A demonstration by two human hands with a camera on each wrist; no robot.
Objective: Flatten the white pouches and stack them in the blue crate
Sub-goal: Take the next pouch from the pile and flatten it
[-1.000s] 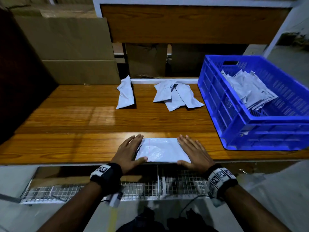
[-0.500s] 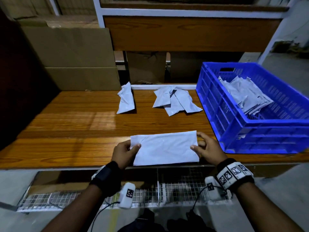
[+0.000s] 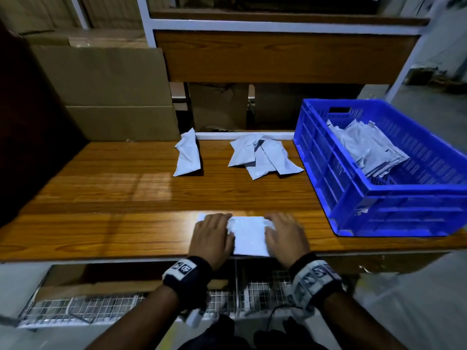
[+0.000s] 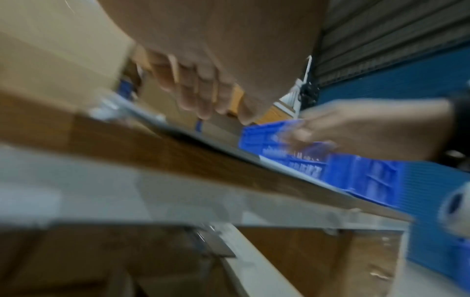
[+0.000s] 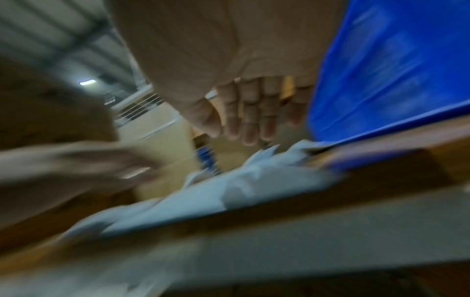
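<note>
A white pouch (image 3: 249, 236) lies flat at the front edge of the wooden table (image 3: 126, 193). My left hand (image 3: 213, 236) presses its left part and my right hand (image 3: 284, 236) presses its right part, fingers straight, palms down. In the right wrist view the pouch (image 5: 203, 193) shows blurred below straight fingers (image 5: 250, 118). The blue crate (image 3: 379, 195) stands at the right with a pile of flattened pouches (image 3: 366, 147) inside. One crumpled pouch (image 3: 187, 154) and a heap of crumpled pouches (image 3: 262, 155) lie at the table's back.
Cardboard boxes (image 3: 106, 92) stand behind the table at the left. A wooden shelf panel (image 3: 278, 56) on a white frame rises at the back. A wire mesh rack (image 3: 83, 309) sits below the table's front edge.
The pouch was lifted and held stretched between both hands half a second ago. Now it lies on the table again with both hands pressing flat on it.
</note>
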